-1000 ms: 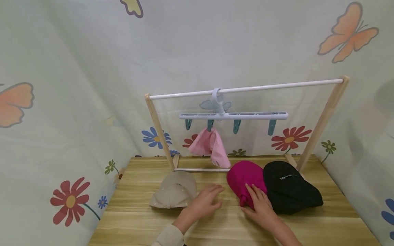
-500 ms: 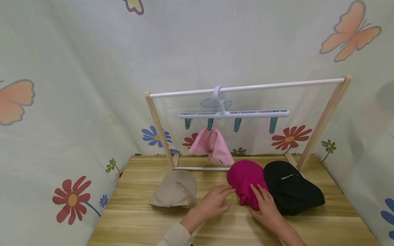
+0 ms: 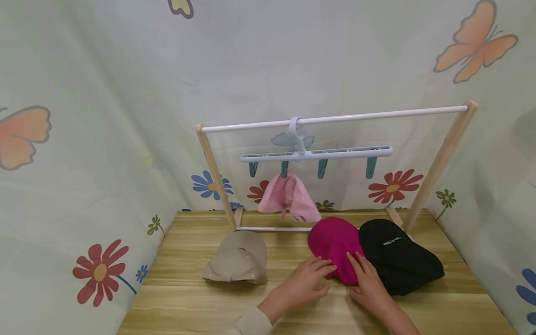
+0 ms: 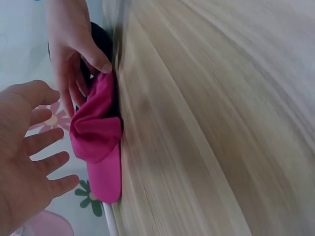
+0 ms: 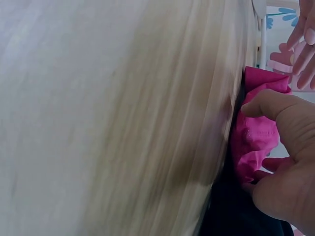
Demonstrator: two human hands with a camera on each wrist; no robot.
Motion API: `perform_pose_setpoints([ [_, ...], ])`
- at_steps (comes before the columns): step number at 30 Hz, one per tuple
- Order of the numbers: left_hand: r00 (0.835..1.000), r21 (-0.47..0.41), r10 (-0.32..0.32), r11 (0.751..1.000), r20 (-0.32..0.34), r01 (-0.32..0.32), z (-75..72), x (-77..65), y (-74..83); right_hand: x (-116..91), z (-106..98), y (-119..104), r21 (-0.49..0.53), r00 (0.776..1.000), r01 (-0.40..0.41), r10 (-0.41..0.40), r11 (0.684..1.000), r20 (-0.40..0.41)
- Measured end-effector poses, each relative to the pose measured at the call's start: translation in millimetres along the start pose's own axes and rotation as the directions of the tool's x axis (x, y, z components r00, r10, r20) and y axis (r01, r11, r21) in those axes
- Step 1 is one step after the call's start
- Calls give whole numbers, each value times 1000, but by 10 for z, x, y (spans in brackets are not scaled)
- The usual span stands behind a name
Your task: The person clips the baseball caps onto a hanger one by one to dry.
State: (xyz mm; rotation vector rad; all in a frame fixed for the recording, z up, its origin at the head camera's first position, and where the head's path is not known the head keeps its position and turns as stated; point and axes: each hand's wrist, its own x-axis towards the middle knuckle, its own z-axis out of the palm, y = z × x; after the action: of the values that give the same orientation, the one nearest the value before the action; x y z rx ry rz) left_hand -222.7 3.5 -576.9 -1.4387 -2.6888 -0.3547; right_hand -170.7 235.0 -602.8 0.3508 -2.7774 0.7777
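Observation:
A magenta cap (image 3: 337,246) lies crumpled on the wooden table, its brim toward the rack. My right hand (image 3: 370,288) is at its right side, fingers resting on the fabric and thumb low by the near edge. In the right wrist view the thumb and fingers (image 5: 266,176) stand apart, the cap beyond them. My left hand (image 3: 305,281) hovers at the cap's near left side, fingertips overlapping it in the head view. The left wrist view shows this hand's fingers (image 4: 47,142) spread, holding nothing. A black cap (image 3: 395,256) lies against the magenta one on the right.
A beige cap (image 3: 236,260) lies on the left of the table (image 3: 188,311). Behind stands a wood-and-white rack (image 3: 377,115) with a clip hanger (image 3: 335,154). A pink cloth hat (image 3: 289,197) hangs from one green clip (image 3: 284,169); other clips hold nothing.
My left hand has moved right, up to the magenta cap. The right hand has shifted slightly right and toward me. The hanging pink hat has swung a little.

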Motion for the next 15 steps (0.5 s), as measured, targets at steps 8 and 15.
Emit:
perform_pose_setpoints([
  [8, 1000, 22, 8, 1000, 30, -8, 1, 53, 86, -20, 19, 63, -22, 1000, 4, -4, 1000, -9],
  [15, 1000, 62, 24, 998, 6, -25, 2, 101, 125, -28, 47, 87, -20, 999, 26, -26, 999, -33],
])
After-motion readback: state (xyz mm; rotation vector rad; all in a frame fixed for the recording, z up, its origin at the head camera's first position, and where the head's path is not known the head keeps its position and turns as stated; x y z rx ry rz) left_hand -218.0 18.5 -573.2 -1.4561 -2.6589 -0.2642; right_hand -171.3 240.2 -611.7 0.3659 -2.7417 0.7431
